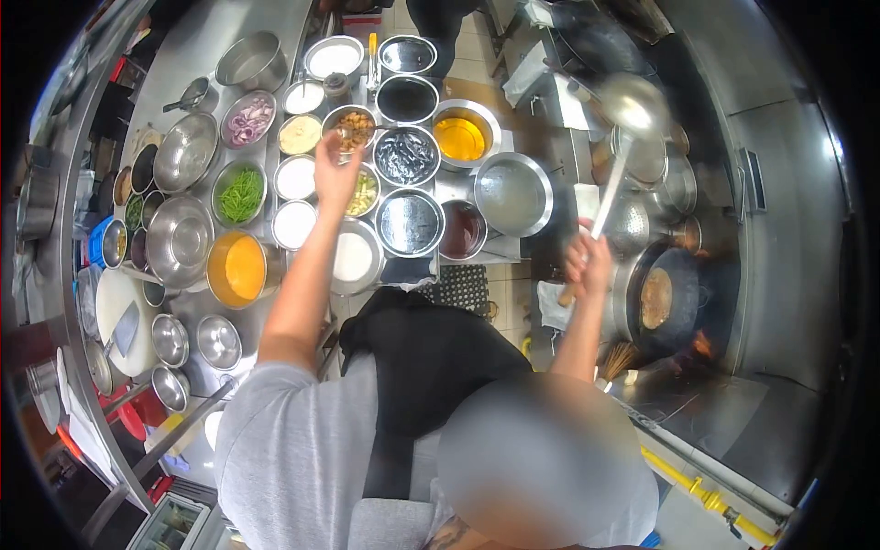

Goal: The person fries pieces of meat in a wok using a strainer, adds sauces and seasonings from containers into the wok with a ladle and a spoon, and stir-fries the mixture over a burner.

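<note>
My left hand (337, 170) reaches over the seasoning containers, just in front of a metal bowl of brown chopped pieces (356, 126). Its thumb and fingers look apart, with nothing visible between them. Below it is a bowl of pale green chopped pieces (364, 192), partly hidden by the wrist. On the other side, my right hand (588, 260) is closed around the handle of a ladle (632, 105), whose blurred bowl is raised up and away. A dark wok (678, 321) with a brownish patch of food (656, 298) sits on the stove beside that hand.
Flames (702, 344) show at the wok's edge. Containers crowd the left counter, including sliced onions (249, 121), greens (238, 194) and orange liquid (236, 268). A cleaver (124, 327) lies on a white board. Another person's dark-clothed legs (442, 27) stand at the far end.
</note>
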Demonstrator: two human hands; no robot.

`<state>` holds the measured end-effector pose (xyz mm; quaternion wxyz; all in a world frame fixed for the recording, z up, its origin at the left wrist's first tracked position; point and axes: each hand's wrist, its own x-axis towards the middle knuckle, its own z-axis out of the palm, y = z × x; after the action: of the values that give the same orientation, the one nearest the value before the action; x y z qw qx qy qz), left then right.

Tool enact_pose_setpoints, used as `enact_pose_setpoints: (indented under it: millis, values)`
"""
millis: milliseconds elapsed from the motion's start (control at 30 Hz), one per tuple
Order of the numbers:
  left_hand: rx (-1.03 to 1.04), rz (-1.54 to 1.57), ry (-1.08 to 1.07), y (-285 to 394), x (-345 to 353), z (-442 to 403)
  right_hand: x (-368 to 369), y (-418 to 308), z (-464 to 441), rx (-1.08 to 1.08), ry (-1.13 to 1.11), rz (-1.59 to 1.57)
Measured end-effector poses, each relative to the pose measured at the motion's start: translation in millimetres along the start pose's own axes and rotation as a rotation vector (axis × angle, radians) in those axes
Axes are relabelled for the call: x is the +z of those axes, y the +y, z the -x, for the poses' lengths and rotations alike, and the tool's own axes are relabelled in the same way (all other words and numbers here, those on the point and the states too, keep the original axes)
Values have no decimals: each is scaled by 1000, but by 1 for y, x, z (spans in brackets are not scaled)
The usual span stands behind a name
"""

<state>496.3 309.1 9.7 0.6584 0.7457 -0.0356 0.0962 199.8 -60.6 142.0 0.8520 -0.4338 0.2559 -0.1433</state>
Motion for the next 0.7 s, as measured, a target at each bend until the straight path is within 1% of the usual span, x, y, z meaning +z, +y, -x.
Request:
enact_pose_setpoints:
  millis: [33, 100, 167, 233, 267, 333, 367, 433, 467, 567, 633, 700]
  values:
    - [-12, 67, -34, 11, -3, 28, 9, 14, -14, 61, -35, 28]
    - [-51, -18, -94, 14, -13, 75, 45, 41, -31, 126, -7, 199]
    - [-137, 15, -211, 43, -23, 116, 74, 68, -42, 231, 8, 285]
    - [-159, -24, -271, 54, -29, 148, 86, 96, -56, 306, -55, 318]
    - [-159, -25, -269, 55, -34, 158, 91, 110, -63, 307, -57, 319]
    - [-207, 7, -393, 54, -41, 174, 100, 133, -73, 232, -86, 606]
    - [-207, 8, -391, 53, -45, 179, 101, 141, -79, 231, -87, 607]
    - [-239, 24, -406, 51, -54, 185, 108, 149, -86, 191, -146, 752]
    - [-235, 22, -404, 50, -57, 187, 109, 152, -87, 185, -138, 809]
    - [-258, 27, -366, 53, -66, 191, 116, 153, -84, 198, -168, 854]
    - [-269, 61, -289, 55, -68, 192, 118, 154, -83, 218, -166, 844]
    - [-269, 57, -287, 54, -71, 192, 122, 150, -79, 237, -163, 836]
